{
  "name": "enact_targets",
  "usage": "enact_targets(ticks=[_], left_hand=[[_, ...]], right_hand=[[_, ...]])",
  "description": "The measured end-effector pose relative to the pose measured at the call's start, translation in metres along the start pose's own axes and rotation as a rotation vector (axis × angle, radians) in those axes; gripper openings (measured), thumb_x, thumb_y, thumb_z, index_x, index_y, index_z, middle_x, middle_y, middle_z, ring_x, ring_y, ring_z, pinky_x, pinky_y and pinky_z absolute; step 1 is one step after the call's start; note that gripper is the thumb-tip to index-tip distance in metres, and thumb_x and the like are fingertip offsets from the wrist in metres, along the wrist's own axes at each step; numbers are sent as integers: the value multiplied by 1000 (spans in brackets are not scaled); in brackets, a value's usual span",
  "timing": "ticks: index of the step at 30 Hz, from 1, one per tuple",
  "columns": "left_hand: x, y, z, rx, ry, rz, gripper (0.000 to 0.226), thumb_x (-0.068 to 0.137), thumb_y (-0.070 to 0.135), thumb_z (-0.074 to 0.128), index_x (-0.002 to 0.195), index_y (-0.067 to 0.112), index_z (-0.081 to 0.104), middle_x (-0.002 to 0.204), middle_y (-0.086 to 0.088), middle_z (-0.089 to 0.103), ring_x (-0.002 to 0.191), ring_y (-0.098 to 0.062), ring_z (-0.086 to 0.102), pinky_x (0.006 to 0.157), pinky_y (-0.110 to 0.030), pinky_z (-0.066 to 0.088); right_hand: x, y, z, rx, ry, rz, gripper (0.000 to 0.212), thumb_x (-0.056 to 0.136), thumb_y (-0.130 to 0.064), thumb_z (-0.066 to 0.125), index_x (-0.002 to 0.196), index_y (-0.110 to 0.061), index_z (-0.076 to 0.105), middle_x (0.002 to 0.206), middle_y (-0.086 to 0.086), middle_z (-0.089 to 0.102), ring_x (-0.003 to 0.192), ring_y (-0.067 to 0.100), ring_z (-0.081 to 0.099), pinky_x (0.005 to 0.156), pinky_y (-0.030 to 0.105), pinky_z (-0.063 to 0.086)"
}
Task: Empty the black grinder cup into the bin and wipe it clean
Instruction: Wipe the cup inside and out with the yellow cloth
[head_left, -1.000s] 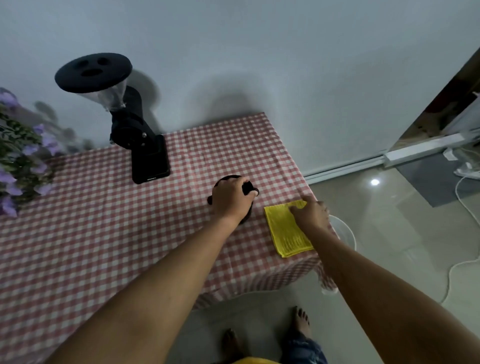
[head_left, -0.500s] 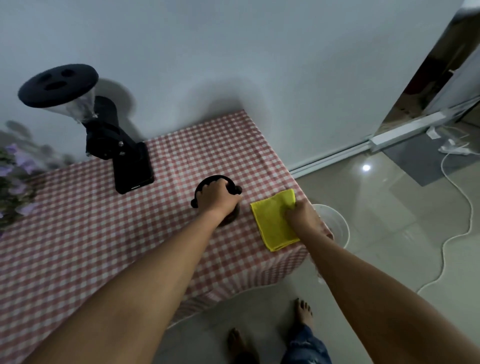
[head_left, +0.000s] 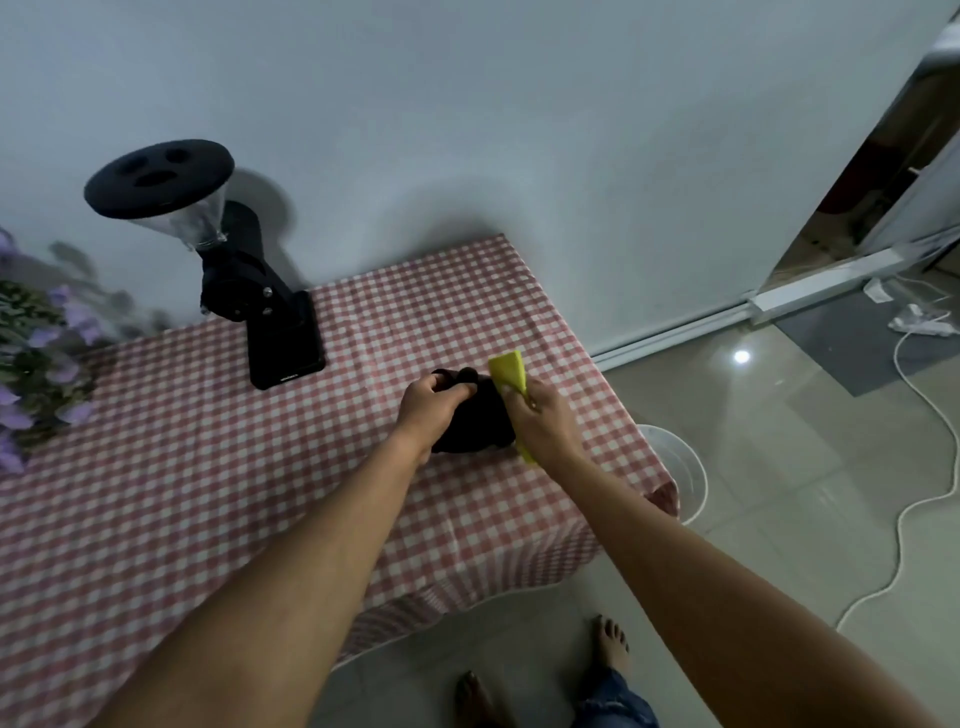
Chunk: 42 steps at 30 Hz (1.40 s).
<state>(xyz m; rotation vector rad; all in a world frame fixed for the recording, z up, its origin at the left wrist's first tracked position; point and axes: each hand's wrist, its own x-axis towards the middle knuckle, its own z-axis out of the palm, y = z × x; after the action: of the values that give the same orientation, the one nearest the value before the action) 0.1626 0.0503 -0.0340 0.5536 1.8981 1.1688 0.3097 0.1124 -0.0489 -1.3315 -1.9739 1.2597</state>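
Observation:
The black grinder cup (head_left: 475, 423) is near the right end of the checked table, held by my left hand (head_left: 431, 408), whose fingers curl over its far rim. My right hand (head_left: 543, 423) grips a yellow cloth (head_left: 509, 376) and presses it against the cup's right side. One corner of the cloth sticks up above my fingers and another shows below my wrist. Much of the cup is hidden by both hands. A white bin (head_left: 675, 475) stands on the floor just past the table's right edge.
A black coffee grinder (head_left: 249, 306) with a clear hopper stands at the back of the red-checked tablecloth (head_left: 208, 467). Purple flowers (head_left: 31, 358) fill the left edge. White cables (head_left: 914, 499) trail over the tiled floor at right. My bare feet (head_left: 613, 644) are below the table's front edge.
My right hand has lifted the yellow cloth off the table and brought it left against the cup. My left hand has kept its hold on the cup.

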Motion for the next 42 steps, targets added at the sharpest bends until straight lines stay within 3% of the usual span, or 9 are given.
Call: enact_targets(ticks=[2, 6, 13, 17, 22, 27, 33, 38, 42], left_hand=[[-3, 0, -5, 25, -41, 7, 20, 91, 25, 69, 109, 16, 69, 106, -8, 75, 96, -22, 72, 84, -35, 59], [-6, -6, -19, 64, -105, 29, 17, 91, 19, 69, 108, 19, 68, 106, -5, 74, 102, -24, 71, 94, -41, 57], [-10, -19, -30, 256, -157, 111, 70, 85, 28, 74, 147, 12, 47, 138, -4, 61, 120, -20, 62, 103, -37, 52], [-13, -13, -32, 339, -186, 191, 50, 92, 18, 70, 140, 16, 54, 130, -3, 64, 117, -17, 62, 89, -20, 51], [-22, -19, -32, 376, -208, 215, 45, 91, 10, 69, 135, 15, 58, 127, -1, 65, 116, -16, 63, 97, -29, 53], [-21, -20, -38, 351, -226, 207, 46, 92, 8, 68, 136, 15, 58, 133, -3, 65, 122, -17, 60, 104, -35, 50], [-22, -25, -40, 399, -249, 247, 44, 89, 6, 71, 130, 18, 63, 127, 3, 66, 116, -11, 62, 87, -12, 47], [-23, -27, -43, 418, -246, 242, 41, 91, 13, 70, 131, 19, 61, 129, 2, 64, 117, -14, 60, 94, -23, 51], [-26, -32, -43, 403, -237, 209, 48, 91, 5, 68, 136, 20, 59, 130, 10, 59, 117, -4, 55, 79, -2, 44]], right_hand=[[-6, 6, 12, -180, -72, -95, 42, 98, -48, 40, 126, -27, 63, 149, -7, 47, 137, 17, 39, 110, 45, 31], [-19, 13, 26, -336, -161, -226, 53, 102, -48, 18, 153, -35, 23, 165, -7, 7, 152, 11, -5, 120, 38, -2], [-4, -3, 32, -73, -61, 84, 51, 104, -37, 26, 149, -15, 37, 159, 8, 33, 147, 26, 25, 121, 47, 17], [-14, -8, 41, -192, -187, -207, 49, 106, -35, 24, 152, -22, 29, 162, -2, 22, 152, 16, 9, 124, 37, 2], [0, -5, 32, -15, -65, 68, 52, 98, -46, 28, 134, -17, 54, 140, 10, 54, 130, 30, 47, 111, 52, 34], [-13, -18, 39, -147, -236, -226, 47, 106, -31, 26, 151, -20, 34, 161, 2, 27, 152, 16, 11, 123, 35, 0], [6, -4, 32, -12, -98, 100, 55, 98, -49, 26, 130, -15, 56, 136, 13, 57, 126, 30, 50, 110, 52, 35], [-16, -22, 45, -124, -210, -218, 47, 105, -31, 27, 148, -15, 40, 159, 7, 32, 150, 18, 19, 123, 37, 6], [-5, -5, 41, -116, -115, -76, 47, 105, -36, 27, 141, -16, 50, 150, 9, 46, 141, 23, 35, 121, 43, 17]])
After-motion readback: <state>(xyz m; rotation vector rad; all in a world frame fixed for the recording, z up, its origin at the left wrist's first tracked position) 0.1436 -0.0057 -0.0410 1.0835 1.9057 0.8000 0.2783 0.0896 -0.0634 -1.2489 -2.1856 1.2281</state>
